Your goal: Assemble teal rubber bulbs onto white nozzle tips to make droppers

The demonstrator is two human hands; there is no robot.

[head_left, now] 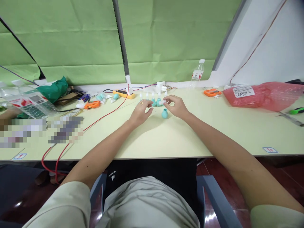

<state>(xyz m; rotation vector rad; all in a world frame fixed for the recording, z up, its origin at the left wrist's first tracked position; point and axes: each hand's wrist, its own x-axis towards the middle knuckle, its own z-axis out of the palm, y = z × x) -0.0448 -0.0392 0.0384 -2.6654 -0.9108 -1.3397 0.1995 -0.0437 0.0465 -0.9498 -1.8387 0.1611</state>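
From the head camera, our left hand [140,111] pinches a small teal bulb [153,102], and our right hand [177,106] pinches a clear tip [161,102] just beside it. These look light, soft and rubbery, best taken by the round belly. Another bulb [164,113] stands on the surface [213,126] just below our right fingers. A water bottle [197,74] and an orange tool [212,92] lie well beyond, nothing blocking.
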